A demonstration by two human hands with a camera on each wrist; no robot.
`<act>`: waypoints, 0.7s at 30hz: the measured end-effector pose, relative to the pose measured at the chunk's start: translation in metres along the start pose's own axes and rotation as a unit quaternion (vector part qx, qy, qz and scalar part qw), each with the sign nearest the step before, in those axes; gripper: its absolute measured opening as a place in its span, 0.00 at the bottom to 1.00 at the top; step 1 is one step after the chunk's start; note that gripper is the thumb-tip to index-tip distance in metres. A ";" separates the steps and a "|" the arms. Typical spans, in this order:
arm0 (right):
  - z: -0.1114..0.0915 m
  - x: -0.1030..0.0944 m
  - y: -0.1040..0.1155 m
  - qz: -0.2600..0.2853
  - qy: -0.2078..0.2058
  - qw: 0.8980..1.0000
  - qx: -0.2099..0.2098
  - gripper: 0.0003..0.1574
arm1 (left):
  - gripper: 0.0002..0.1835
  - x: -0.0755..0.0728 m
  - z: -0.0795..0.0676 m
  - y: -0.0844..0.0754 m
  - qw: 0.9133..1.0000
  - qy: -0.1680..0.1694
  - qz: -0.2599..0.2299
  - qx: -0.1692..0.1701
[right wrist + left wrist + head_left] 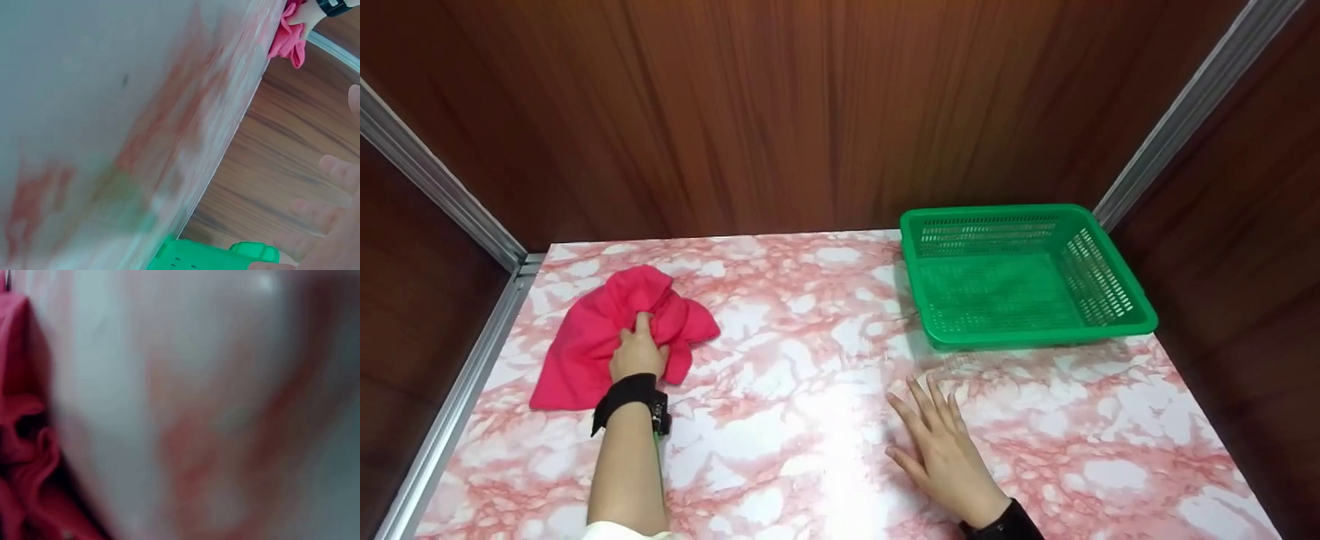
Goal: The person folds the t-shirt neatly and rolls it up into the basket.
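Note:
A crumpled pinkish-red cloth lies on the left part of the table, its folds bunched up around my left hand. That hand grips the cloth from above, the fingertips sunk partly out of sight in the folds. In the left wrist view only the cloth shows at the left edge; the hand itself is outside that view. My right hand is spread over the table's front right with nothing in it. Its fingers point toward the green plastic basket, whose near rim is a little beyond the fingertips.
The marbled pink-and-white tabletop runs between the cloth and the basket. A brown wood-grain panel stands along the back, with metal rails at the corners. The basket sits at the back right, close to the right-hand panel.

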State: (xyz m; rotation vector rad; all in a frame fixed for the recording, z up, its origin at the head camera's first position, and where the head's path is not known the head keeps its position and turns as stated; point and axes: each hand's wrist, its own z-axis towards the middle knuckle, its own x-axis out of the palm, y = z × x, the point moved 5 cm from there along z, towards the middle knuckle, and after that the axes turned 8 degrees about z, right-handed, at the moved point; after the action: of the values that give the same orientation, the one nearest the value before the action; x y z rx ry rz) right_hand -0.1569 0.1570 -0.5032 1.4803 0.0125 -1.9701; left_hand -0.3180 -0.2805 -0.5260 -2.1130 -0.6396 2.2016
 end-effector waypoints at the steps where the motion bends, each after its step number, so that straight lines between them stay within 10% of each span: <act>1: -0.001 0.001 0.001 0.005 0.003 1.000 -0.002 0.43 | 0.30 0.000 -0.003 0.000 1.000 -0.004 -0.001 0.000; 11: -0.011 -0.003 0.005 0.019 -0.016 1.000 -0.016 0.43 | 0.24 -0.018 -0.030 -0.021 0.998 -0.019 -0.049 0.037; 21: -0.024 -0.010 0.010 0.040 -0.022 0.999 -0.003 0.43 | 0.14 -0.061 -0.094 -0.088 0.983 -0.096 -0.114 0.109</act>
State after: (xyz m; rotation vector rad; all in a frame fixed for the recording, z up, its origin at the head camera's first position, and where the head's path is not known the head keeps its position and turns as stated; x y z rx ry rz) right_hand -0.1307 0.1633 -0.4997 1.4122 -0.0581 -1.9364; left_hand -0.2452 -0.1924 -0.4407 -1.6513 -0.5850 2.2453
